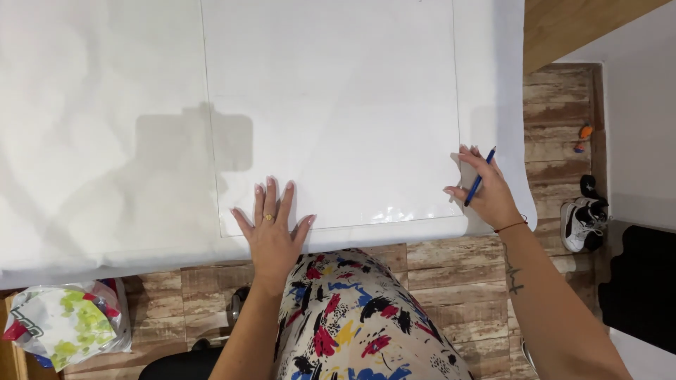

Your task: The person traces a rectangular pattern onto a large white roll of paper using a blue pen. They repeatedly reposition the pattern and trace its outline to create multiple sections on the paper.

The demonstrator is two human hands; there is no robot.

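A clear plastic sheet [331, 105] lies flat on a white cloth or paper [98, 141] that covers the table. My left hand [271, 225] presses flat on the sheet's near edge, fingers spread, with a ring on one finger. At the sheet's right edge, near its lower right corner, my right hand [488, 191] holds a blue pen [480, 177], tip pointing down toward the sheet.
The table's near edge runs just below my hands. A plastic bag with coloured contents [67, 322] sits on the floor at lower left. A pair of shoes [583, 217] and a black mat [644, 285] lie on the wood-plank floor at right.
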